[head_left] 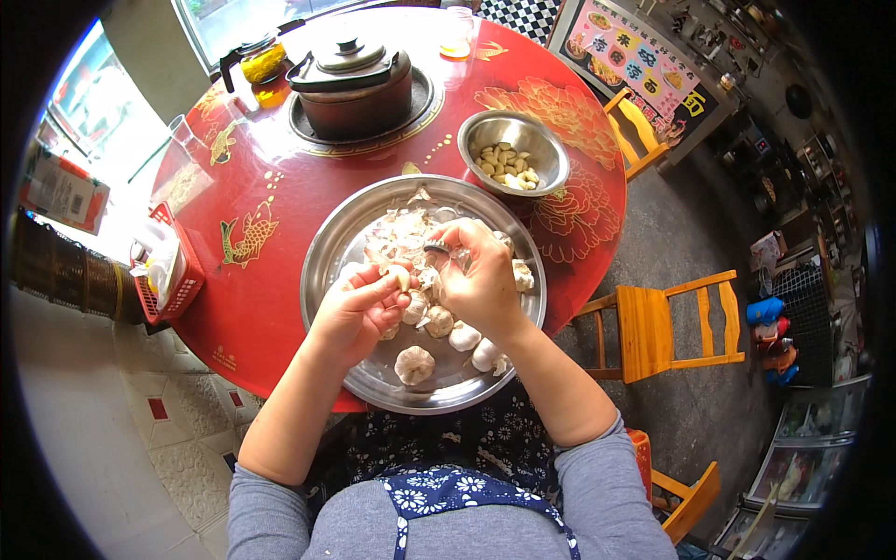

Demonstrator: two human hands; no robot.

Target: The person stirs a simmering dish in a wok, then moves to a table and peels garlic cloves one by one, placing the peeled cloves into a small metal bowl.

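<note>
My left hand [360, 308] pinches a garlic clove [400, 276] between thumb and fingertips. Just right of it, my right hand [476, 276] is closed on a small tool [437, 247] with a dark and metallic end; its blade is hard to make out. Both hands are above a large round steel tray [420, 402]. Whole garlic bulbs [414, 365] lie in its near and right parts, and papery garlic skins [399, 231] are heaped towards its far side. Beyond the tray, a steel bowl [553, 150] holds peeled garlic cloves [502, 162].
The round red table [280, 336] carries a lidded dark pot [360, 94], a glass pitcher [262, 63] of yellow liquid, a glass jar [456, 35] and a red plastic basket [183, 280] at the left. Wooden chairs [644, 332] stand at the right.
</note>
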